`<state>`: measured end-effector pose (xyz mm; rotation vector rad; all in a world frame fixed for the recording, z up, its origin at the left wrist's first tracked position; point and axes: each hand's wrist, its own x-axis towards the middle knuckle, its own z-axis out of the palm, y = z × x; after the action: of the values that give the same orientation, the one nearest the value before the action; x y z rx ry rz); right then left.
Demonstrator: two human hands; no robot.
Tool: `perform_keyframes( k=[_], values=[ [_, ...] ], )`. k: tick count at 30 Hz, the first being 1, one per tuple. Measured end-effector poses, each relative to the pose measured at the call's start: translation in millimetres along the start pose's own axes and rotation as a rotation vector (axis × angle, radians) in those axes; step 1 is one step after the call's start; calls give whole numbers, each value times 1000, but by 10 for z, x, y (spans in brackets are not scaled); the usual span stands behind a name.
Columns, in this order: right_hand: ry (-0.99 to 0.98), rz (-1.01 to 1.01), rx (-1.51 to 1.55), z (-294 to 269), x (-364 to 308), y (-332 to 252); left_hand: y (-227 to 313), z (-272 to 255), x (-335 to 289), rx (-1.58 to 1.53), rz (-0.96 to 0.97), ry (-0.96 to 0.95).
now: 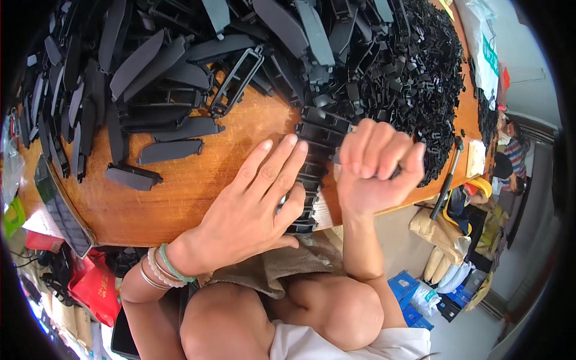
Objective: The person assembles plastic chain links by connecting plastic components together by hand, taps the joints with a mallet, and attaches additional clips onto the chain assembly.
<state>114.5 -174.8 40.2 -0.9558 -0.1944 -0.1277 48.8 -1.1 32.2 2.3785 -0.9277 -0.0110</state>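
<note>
A black plastic cable chain point(310, 171) of several joined links runs down the wooden table between my hands, to the front edge. My left hand point(252, 195) lies over its left side with the fingers stretched out, the fingertips touching or just above the links. Beside the chain's right side, my right hand point(378, 168) is closed in a fist. A bit of something dark shows at its curled fingers, but the fingers hide what it is. Long black plastic pieces point(171, 151) lie loose to the left of my hands.
More long black pieces point(141, 63) are piled at the far left and middle. A heap of small black plastic parts point(414, 78) covers the right. A long-handled tool point(447, 177) lies by the right edge. The table point(150, 210) ends just before my knees; another person point(510, 156) is at far right.
</note>
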Motion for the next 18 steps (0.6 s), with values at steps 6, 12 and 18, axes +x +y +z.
perform_keyframes(
  k=[6,12,18],
  values=[
    [-55,-28,-75,-12,-6,139,-9,50,-1,-4,-7,17],
    [-170,-104,-270,-28,10,172,6,41,40,40,-7,-14],
    [-25,-86,-60,-67,45,42,-14,73,-1,10,11,-5]
  ],
)
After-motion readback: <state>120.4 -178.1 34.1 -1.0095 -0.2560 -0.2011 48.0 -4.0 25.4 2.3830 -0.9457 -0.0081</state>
